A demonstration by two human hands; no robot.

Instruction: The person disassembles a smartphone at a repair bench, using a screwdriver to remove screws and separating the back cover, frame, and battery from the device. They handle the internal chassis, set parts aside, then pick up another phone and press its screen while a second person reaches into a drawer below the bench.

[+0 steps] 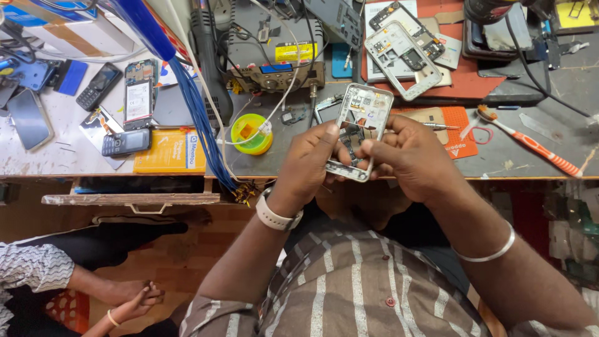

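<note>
Head view, read left to right. At far left a second person's hands (128, 296) rest low, well apart from my work. On the worktop (50, 143) lie a small keypad phone (125, 142), an opened phone with its battery showing (138, 93), a bundle of blue wires (199, 118) running over the front edge, and a yellow-green solder spool (251, 133).

My left hand (312, 159) grips the left side of the stripped phone frame (360, 128), thumb and fingers closed on it. My right hand (409, 156) clasps its right side; I cannot tell whether it also holds a tool. The frame is held upright just above the worktop's front edge.

Judgement: disassembly or inspection of the frame is in hand; any next move calls for a firm left grip and fine right-hand fingertip work.

Rightward, a screwdriver (437, 126) and an orange toothbrush (530, 142) lie near. Open room is scant on the cluttered surface; freest space is toward my lap.
</note>
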